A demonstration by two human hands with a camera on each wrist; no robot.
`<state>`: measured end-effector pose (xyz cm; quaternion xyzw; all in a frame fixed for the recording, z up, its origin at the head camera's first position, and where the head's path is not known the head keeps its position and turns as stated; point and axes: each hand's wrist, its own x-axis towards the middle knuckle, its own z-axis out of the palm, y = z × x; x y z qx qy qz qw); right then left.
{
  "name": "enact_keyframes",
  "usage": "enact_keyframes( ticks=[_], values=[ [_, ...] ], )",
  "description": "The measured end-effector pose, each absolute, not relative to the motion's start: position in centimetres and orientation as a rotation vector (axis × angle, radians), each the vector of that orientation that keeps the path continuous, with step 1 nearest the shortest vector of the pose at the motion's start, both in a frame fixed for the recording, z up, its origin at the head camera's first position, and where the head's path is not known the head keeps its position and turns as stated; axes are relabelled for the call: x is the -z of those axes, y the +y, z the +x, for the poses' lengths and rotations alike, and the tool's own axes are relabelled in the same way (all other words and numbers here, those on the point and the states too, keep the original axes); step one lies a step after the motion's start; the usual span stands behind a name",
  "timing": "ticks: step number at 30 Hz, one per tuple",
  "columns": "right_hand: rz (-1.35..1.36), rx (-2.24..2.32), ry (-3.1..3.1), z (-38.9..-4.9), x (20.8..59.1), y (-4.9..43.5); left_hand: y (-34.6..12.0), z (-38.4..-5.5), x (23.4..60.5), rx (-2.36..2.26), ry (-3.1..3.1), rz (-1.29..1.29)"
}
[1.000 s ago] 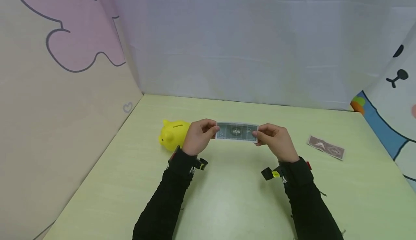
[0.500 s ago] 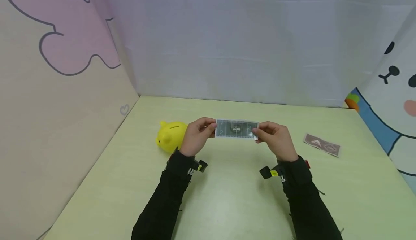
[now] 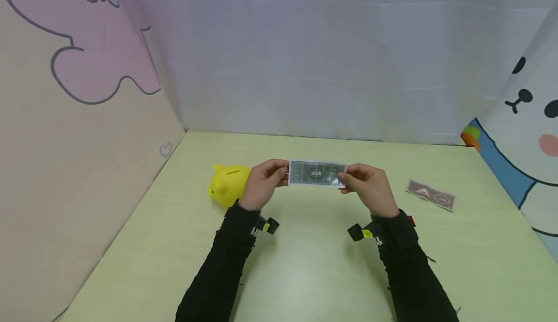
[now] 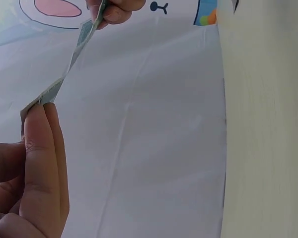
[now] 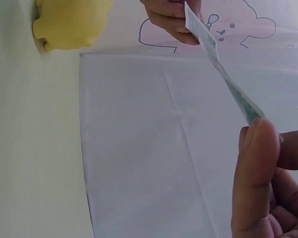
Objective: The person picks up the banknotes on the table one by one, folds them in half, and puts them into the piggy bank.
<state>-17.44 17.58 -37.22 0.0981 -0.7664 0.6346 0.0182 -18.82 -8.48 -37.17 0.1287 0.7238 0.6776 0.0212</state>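
A green banknote point(image 3: 316, 173) marked with a 2 is stretched level between both hands, above the table. My left hand point(image 3: 263, 182) pinches its left end between thumb and fingers. At the other end, my right hand point(image 3: 370, 188) pinches the note the same way. Seen edge-on in the left wrist view, the banknote point(image 4: 64, 77) looks slightly bent along its length. Behind the left hand stands a yellow piggy bank point(image 3: 228, 185) with a slot on top, partly hidden by that hand; it shows in the right wrist view too.
A brownish banknote point(image 3: 431, 195) lies creased on the pale table point(image 3: 305, 264), right of the right hand. White sheeting point(image 3: 305, 60) rises along the back edge. Printed cartoon panels stand at the left and right sides.
The head view has shifted slightly, so the piggy bank and the brownish note appear a little further left. Both hands keep hold of the green banknote, nearly still.
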Motion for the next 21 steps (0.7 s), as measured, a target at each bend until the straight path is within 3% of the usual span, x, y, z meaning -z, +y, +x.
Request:
enact_keyframes(
  ticks=[21],
  values=[
    [0.278, -1.957, -2.408, -17.5, 37.3, 17.0, -7.4, -18.1, 37.0, -2.007, 2.159, 0.458]
  ],
)
